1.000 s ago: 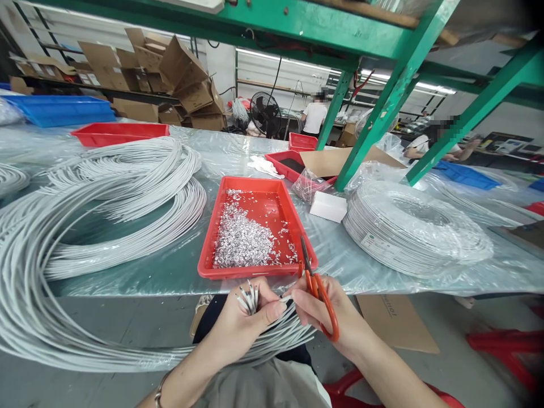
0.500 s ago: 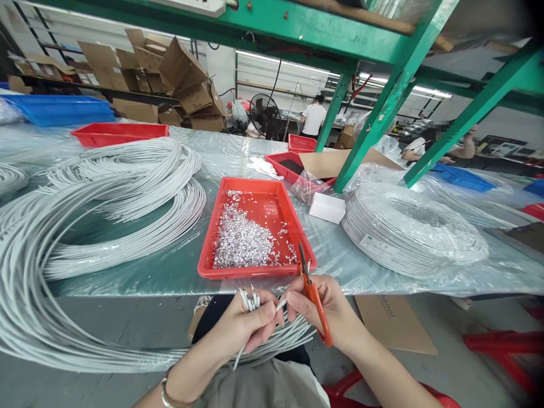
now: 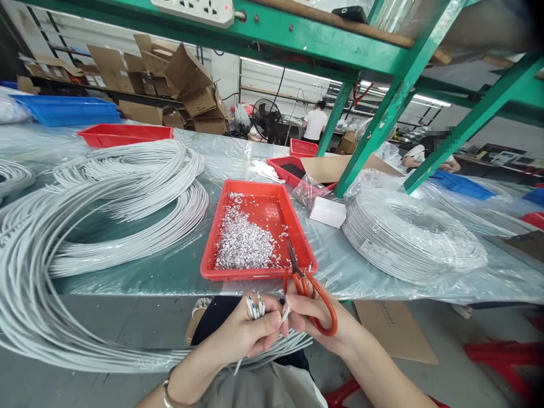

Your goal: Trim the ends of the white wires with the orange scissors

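My left hand (image 3: 250, 331) is closed round a bundle of grey-white cable ends (image 3: 255, 307), whose tips stick up above the fingers. My right hand (image 3: 318, 314) has orange-handled scissors (image 3: 325, 306) hooked on its fingers, blades pointing up over the near right corner of a red tray (image 3: 209, 249). Its thumb and fingertips pinch one white cable end (image 3: 286, 313), right beside my left fingertips. Small silvery pieces (image 3: 244, 241) are heaped in the left part of the tray. Below my hands, more cables run left into a big coil (image 3: 25, 272).
At right lies a plastic-wrapped cable coil (image 3: 416, 232), near a small white box (image 3: 327, 212). Green posts (image 3: 374, 141) rise from the table. Behind are a red bin (image 3: 125, 135), a blue bin (image 3: 68, 110), cartons (image 3: 191, 73), a fan (image 3: 267, 119) and two people.
The scissors have tilted left and their handle loops now show more openly. Both hands stay close together at the cable end. The view has shifted slightly.
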A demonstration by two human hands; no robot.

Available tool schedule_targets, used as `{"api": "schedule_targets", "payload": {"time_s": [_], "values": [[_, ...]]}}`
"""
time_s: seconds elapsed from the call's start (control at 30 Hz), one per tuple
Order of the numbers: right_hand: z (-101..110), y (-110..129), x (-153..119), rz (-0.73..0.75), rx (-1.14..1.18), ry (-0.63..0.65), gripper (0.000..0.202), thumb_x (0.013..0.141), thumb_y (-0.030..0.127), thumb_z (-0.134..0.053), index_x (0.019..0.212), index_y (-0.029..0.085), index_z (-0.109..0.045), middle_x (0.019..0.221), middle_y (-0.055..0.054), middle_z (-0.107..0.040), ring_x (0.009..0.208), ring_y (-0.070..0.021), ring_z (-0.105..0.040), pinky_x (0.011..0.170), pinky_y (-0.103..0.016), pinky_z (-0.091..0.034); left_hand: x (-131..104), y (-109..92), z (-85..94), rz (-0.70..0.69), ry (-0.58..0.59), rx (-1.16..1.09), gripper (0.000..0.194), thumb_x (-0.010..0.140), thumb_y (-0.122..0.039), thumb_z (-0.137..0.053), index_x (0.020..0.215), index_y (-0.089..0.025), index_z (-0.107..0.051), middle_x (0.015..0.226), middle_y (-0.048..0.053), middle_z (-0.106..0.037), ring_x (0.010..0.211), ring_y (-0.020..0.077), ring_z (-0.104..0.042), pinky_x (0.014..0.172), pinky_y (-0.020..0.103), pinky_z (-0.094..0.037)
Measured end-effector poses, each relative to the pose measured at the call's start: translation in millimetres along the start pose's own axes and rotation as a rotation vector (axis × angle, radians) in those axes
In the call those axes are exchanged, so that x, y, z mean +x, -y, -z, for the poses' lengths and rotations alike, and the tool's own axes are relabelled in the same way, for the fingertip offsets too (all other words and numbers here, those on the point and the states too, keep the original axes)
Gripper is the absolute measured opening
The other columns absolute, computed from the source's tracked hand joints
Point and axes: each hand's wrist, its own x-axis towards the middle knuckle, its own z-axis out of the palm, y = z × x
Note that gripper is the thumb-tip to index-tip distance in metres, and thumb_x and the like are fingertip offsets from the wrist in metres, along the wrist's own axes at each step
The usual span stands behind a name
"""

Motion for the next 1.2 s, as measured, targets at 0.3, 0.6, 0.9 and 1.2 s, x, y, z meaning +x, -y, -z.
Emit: {"api": "schedule_targets", "payload": {"time_s": [0.3, 0.6, 0.9, 1.2], "values": [[-5, 2, -1, -0.013, 0.1, -0.013, 0.027, 0.068, 0.026, -0.071, 0.053, 0.016, -0.05, 0.037, 0.008, -0.046, 0.033, -0.0033, -0.029, 0.038, -0.021, -0.017, -2, 0, 1.7, -0.024, -0.012, -0.002, 0.039, 0.073, -0.05, -0.06, 0.062, -0.013, -0.057, 0.036, -0.008, -0.039, 0.026, 0.0015, -0.022, 0.028, 0.017, -0.012], [-7, 2, 3, -0.128, 0.241, 0.134, 0.028, 0.07, 0.021, -0.064, 0.051, 0.018, -0.045, 0.029, 0.013, -0.038, 0.024, -0.0011, -0.017, 0.036, -0.019, -0.019, -3, -14, 9.8, -0.066, -0.046, 0.188, 0.037, 0.074, -0.049, -0.059, 0.063, -0.013, -0.061, 0.04, -0.007, -0.038, 0.032, 0.0027, -0.024, 0.033, 0.018, -0.015], [-12, -2, 5, -0.117, 0.248, 0.085, 0.029, 0.077, 0.027, -0.064, 0.053, 0.016, -0.05, 0.031, 0.012, -0.039, 0.025, -0.001, -0.017, 0.035, -0.019, -0.018, 0, -10, 15.2, -0.093, -0.059, 0.129, 0.038, 0.073, -0.05, -0.059, 0.062, -0.014, -0.058, 0.038, -0.009, -0.033, 0.03, 0.0027, -0.02, 0.031, 0.018, -0.015], [-10, 8, 2, 0.113, -0.135, -0.144, 0.01, 0.063, 0.021, -0.077, 0.066, 0.016, -0.07, 0.052, 0.003, -0.06, 0.045, -0.0067, -0.044, 0.043, -0.019, -0.031, 2, -13, 11.7, -0.108, -0.152, 0.122, 0.038, 0.075, -0.05, -0.057, 0.063, -0.014, -0.055, 0.036, -0.01, -0.034, 0.029, 0.0025, -0.02, 0.03, 0.017, -0.013]]}}
